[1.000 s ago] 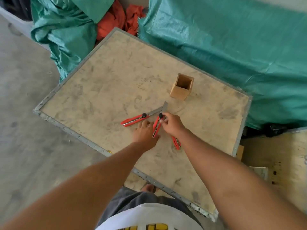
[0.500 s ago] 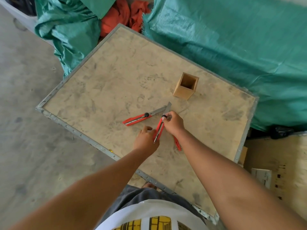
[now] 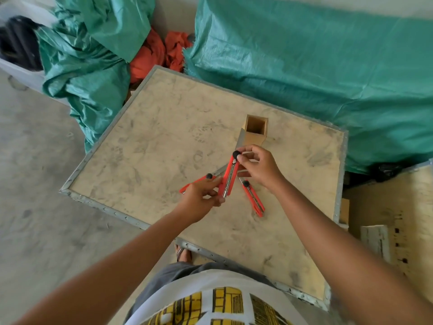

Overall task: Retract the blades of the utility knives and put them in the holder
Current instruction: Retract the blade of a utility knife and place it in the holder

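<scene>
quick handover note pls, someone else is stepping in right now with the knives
Left hand: grips the lower end of the held knife, raised over the table.
Right hand: fingers pinch the black knob at the knife's top; its blade is out, pointing toward the holder.
Left knife: on the table, partly under the left hand, blade out.
Right knife: on the table nearer the right arm; blade state hard to tell.
Done: nothing in the holder, which looks empty.
Left: retract the held blade, drop it in, then do the other two.
</scene>
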Tool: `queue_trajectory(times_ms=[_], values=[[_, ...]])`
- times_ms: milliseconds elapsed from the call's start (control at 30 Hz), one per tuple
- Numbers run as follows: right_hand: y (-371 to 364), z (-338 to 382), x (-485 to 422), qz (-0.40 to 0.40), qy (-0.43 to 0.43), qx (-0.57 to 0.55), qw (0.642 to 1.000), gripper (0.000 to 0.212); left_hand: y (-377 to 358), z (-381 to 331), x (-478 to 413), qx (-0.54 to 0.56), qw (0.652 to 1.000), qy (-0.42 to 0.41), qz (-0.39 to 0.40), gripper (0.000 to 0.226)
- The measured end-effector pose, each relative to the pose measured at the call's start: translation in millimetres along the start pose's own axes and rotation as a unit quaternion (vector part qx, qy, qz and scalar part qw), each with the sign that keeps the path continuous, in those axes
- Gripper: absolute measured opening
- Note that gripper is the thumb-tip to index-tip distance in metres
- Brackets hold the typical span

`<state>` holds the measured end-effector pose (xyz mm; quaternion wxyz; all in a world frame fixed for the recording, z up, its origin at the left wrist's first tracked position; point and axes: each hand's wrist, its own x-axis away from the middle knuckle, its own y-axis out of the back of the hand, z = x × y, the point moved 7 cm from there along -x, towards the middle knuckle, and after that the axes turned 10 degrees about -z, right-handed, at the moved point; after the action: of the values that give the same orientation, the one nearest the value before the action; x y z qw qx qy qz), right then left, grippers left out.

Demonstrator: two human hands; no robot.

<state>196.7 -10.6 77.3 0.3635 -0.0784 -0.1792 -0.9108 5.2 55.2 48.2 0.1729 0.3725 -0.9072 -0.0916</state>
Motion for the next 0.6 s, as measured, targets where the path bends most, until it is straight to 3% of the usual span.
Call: queue_trajectory(times_ms=[233,467,600], values=[[-6.0,43.9,27.0,0.036,0.035,-0.023,0.998,0.017,40.2,-43.7,-1.5,0.113,0.994,-0.012,0.008,0.052],[-15.8,70.1,41.9,0.039,0.123,0.098,0.987,0.019,57.2,-77.7,-8.4,0.112,0.992,-0.047,0.038,0.049],[-14.9,74.0,49.6,0.019,0.131,0.116,0.984,0.021,57.6,-87.5,-11.1,0.117,0.99,-0.059,0.052,0.05]])
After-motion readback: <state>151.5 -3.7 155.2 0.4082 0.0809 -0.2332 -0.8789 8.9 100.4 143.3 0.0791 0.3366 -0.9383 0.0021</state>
